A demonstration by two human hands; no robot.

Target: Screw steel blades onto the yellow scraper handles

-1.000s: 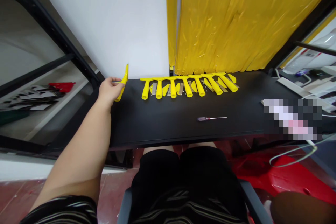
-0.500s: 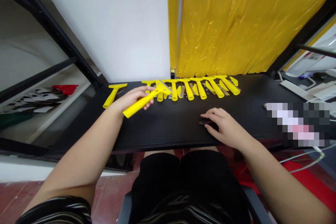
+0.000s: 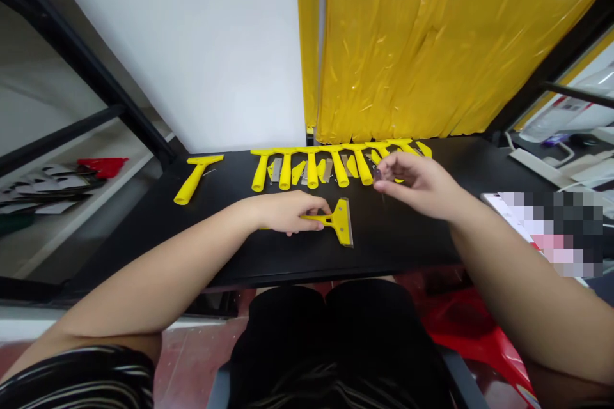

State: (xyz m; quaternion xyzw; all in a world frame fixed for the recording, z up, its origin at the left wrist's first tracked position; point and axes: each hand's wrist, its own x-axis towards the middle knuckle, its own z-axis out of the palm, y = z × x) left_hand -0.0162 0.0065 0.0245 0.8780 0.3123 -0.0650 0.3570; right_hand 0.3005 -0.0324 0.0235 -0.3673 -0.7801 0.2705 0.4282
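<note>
While left hand point(image 3: 289, 211) gripped a yellow scraper point(image 3: 343, 223), right hand point(image 3: 421, 183), fingers pinching a screwdriver point(image 3: 377, 176), hovered right of the scraper.

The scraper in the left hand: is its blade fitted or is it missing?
Fitted: a grey blade shows along the scraper's yellow head.

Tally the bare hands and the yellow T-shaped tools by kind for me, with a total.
Hands: 2, left hand and right hand
Scraper with blade, in the left hand: 1
Row handles: 7, two partly hidden behind the right hand
Lone handle: 1
Total: 11
</note>
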